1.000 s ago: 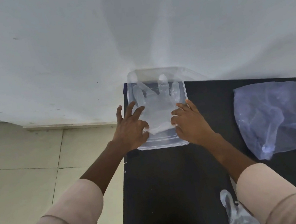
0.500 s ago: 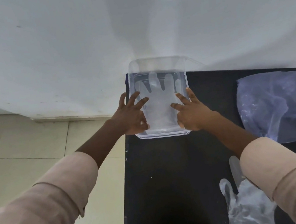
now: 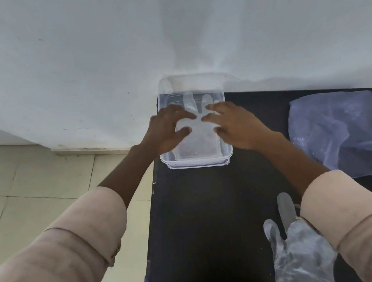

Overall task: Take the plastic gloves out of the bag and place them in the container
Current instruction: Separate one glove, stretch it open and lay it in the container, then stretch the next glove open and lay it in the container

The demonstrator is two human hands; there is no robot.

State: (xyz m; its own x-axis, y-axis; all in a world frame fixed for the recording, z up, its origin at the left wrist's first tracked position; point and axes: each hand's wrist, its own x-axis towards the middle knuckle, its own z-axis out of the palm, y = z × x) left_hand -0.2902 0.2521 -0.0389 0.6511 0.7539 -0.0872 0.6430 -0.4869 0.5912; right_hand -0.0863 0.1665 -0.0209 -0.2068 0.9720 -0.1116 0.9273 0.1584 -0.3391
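Note:
A clear plastic container (image 3: 198, 163) stands at the far left corner of the black table, against the white wall. A translucent plastic glove (image 3: 195, 139) lies flat inside it, fingers pointing to the wall. My left hand (image 3: 168, 131) and my right hand (image 3: 236, 126) rest over the container with fingers spread, their tips pressing on the glove from each side. A second plastic glove (image 3: 298, 254) lies crumpled on the table near my right sleeve. The bluish plastic bag (image 3: 348, 133) lies flattened at the right.
The black table (image 3: 204, 222) has its left edge above a beige tiled floor (image 3: 30, 188). The white wall (image 3: 164, 35) closes the far side. My two pink sleeves fill the lower corners.
Both hands have slid forward and inward over the glove in the container, from its sides to its middle. The camera has tilted, so the second glove shows more fully.

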